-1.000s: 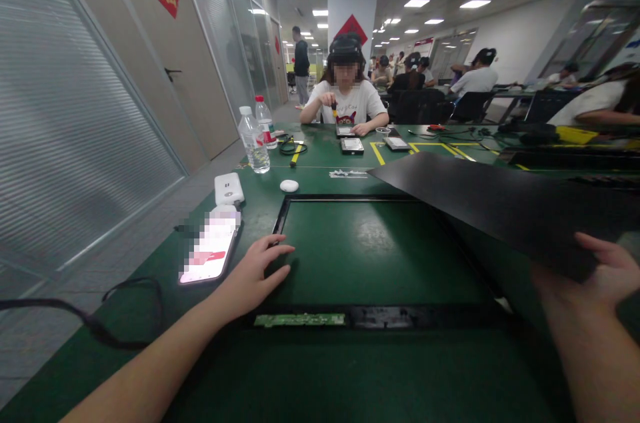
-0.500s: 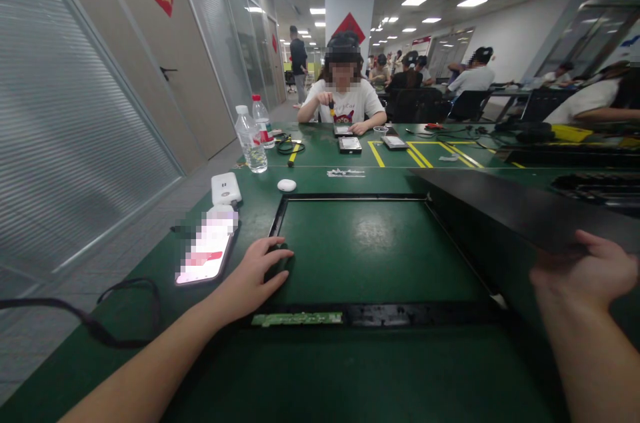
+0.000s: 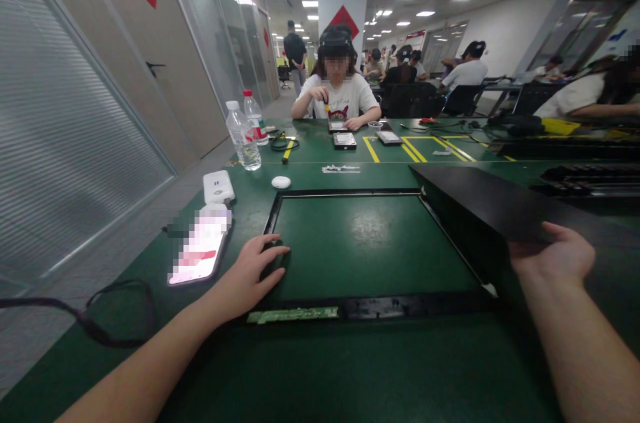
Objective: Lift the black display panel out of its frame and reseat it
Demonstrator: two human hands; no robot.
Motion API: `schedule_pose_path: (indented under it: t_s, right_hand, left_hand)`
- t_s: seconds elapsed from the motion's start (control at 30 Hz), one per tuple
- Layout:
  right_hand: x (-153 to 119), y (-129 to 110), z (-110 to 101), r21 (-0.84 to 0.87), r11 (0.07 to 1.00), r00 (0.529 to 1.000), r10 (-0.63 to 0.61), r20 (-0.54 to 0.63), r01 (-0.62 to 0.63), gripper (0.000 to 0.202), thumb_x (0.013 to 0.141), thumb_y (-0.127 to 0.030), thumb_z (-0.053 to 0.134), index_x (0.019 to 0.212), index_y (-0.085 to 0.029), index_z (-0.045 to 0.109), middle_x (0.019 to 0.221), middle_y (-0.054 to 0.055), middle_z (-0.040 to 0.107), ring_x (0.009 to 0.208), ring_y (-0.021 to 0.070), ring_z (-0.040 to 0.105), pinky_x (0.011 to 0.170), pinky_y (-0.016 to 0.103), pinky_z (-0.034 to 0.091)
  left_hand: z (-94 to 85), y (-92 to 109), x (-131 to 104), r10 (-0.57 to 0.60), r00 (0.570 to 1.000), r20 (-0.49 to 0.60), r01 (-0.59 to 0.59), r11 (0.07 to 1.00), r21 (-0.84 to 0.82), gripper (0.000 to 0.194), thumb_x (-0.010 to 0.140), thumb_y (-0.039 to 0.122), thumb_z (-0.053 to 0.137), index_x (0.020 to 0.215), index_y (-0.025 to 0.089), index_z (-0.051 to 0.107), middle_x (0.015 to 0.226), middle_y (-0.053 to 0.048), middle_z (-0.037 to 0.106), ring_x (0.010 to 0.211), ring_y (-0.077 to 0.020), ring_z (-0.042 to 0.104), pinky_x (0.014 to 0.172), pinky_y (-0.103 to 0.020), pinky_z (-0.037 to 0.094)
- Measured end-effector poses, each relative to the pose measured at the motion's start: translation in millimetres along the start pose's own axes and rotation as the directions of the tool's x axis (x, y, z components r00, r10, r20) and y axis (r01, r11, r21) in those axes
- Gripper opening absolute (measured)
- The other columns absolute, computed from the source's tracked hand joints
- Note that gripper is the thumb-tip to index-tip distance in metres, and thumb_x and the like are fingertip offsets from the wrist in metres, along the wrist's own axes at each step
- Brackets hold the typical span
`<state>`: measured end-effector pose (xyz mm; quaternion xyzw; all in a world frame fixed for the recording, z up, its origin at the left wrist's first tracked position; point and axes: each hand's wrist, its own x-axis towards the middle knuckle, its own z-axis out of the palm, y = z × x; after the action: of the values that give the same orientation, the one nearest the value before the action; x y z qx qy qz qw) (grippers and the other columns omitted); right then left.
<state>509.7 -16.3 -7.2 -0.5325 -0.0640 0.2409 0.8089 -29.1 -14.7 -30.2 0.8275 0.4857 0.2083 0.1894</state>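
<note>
A black rectangular frame (image 3: 350, 193) lies flat on the green table (image 3: 340, 376). Along its near bar, left of the middle, runs a green circuit strip (image 3: 295, 314). My left hand (image 3: 260, 270) rests on the frame's left bar with its fingers apart. To the right, my right hand (image 3: 555, 256) holds a large thin black panel (image 3: 490, 200) by its near edge, thumb on top and the other fingers hidden beneath. The panel is tilted, raised above the table, and its far left corner is close to the frame's far right corner.
Left of the frame are a lit phone (image 3: 200, 250), a white power bank (image 3: 218, 187), a black cable (image 3: 115, 340) and two bottles (image 3: 243, 136). A white oval case (image 3: 281, 182) lies beyond the frame. Across the table, a person (image 3: 340, 90) works on small drives (image 3: 345, 140).
My right hand and the black panel have shifted left in view, and the panel's underside shows more. My left hand stays on the frame. The whole view has moved slightly.
</note>
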Motion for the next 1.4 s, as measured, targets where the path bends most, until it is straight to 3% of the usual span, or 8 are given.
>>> schedule_pose_path:
  t_s: [0.1,0.3,0.43,0.6,0.87,1.07,1.27,1.4]
  right_hand:
    - [-10.6,-0.4,7.6,0.083,0.988,0.981,0.141,-0.134,-0.131,0.024,0.060,-0.009,0.054,0.078,-0.023,0.048,0.089,0.000,0.063,0.074,0.0118,0.063,0.069,0.025,0.057]
    - [-3.7,3.1,8.2,0.031,0.969,0.941,0.244,-0.236,-0.243,0.029,0.065,0.000,0.054,0.083,-0.022,0.051,0.090,-0.003,0.065,0.072,0.0110,0.065,0.073,0.029,0.057]
    - [2.8,6.4,4.3,0.006,0.950,0.937,0.309,-0.164,-0.312,0.025,0.070,0.001,0.053,0.082,-0.021,0.052,0.098,0.001,0.069,0.076,0.0114,0.068,0.073,0.028,0.056]
    - [11.2,11.4,1.5,-0.096,0.956,0.959,0.270,-0.083,-0.277,0.025,0.071,0.002,0.049,0.081,-0.021,0.050,0.107,0.004,0.071,0.075,0.0105,0.069,0.073,0.028,0.056]
    - [16.4,13.2,0.9,-0.026,0.939,0.938,0.341,-0.061,-0.343,0.030,0.079,0.004,0.049,0.094,-0.018,0.062,0.118,0.006,0.072,0.076,0.0097,0.071,0.073,0.026,0.058]
    - [15.0,17.9,3.9,0.007,0.949,0.944,0.315,-0.094,-0.316,0.038,0.082,0.004,0.049,0.106,-0.018,0.068,0.122,0.007,0.074,0.077,0.0107,0.072,0.074,0.025,0.062]
    - [12.1,14.7,6.2,0.013,0.940,0.934,0.340,-0.104,-0.341,0.036,0.085,0.004,0.048,0.104,-0.019,0.067,0.121,0.005,0.074,0.072,0.0100,0.072,0.064,0.022,0.062]
    - [14.3,14.4,5.2,-0.019,0.939,0.936,0.342,-0.088,-0.345,0.033,0.081,0.004,0.049,0.097,-0.019,0.066,0.121,0.006,0.074,0.070,0.0100,0.071,0.067,0.024,0.061]
  left_hand:
    - [1.3,-2.2,0.2,0.002,1.000,-0.003,-0.002,1.000,0.001,0.042,0.096,0.047,0.060,0.132,0.028,0.073,0.152,-0.015,0.057,0.143,-0.0413,0.049,0.117,-0.066,0.040]
    - [2.3,-4.1,0.8,0.005,1.000,-0.009,-0.005,1.000,-0.012,0.045,0.096,0.052,0.061,0.131,0.027,0.074,0.152,-0.017,0.057,0.143,-0.0435,0.049,0.117,-0.068,0.039]
    - [2.7,-5.7,0.3,-0.002,1.000,0.000,0.002,1.000,-0.006,0.045,0.097,0.050,0.061,0.134,0.028,0.073,0.154,-0.016,0.055,0.144,-0.0428,0.048,0.116,-0.068,0.039]
    - [1.7,-3.4,0.0,-0.007,1.000,0.007,0.008,1.000,-0.005,0.046,0.096,0.050,0.060,0.134,0.027,0.073,0.154,-0.017,0.054,0.145,-0.0438,0.046,0.117,-0.069,0.038]
    - [1.6,-4.5,-0.7,0.005,0.999,0.032,-0.005,1.000,0.001,0.046,0.099,0.048,0.058,0.138,0.027,0.069,0.157,-0.016,0.052,0.147,-0.0423,0.044,0.118,-0.069,0.036]
    - [-1.3,6.1,0.8,-0.030,0.998,0.061,0.027,0.999,0.045,0.046,0.098,0.042,0.056,0.137,0.020,0.069,0.156,-0.019,0.051,0.148,-0.0417,0.043,0.119,-0.067,0.037]
    - [-2.2,9.4,1.4,-0.034,0.998,0.058,0.031,0.999,0.043,0.045,0.097,0.041,0.057,0.136,0.021,0.069,0.157,-0.019,0.051,0.148,-0.0419,0.042,0.119,-0.066,0.037]
    - [-1.4,9.2,1.6,-0.015,0.999,0.047,0.013,0.999,0.040,0.044,0.097,0.040,0.056,0.135,0.020,0.070,0.154,-0.020,0.053,0.147,-0.0421,0.044,0.118,-0.067,0.039]
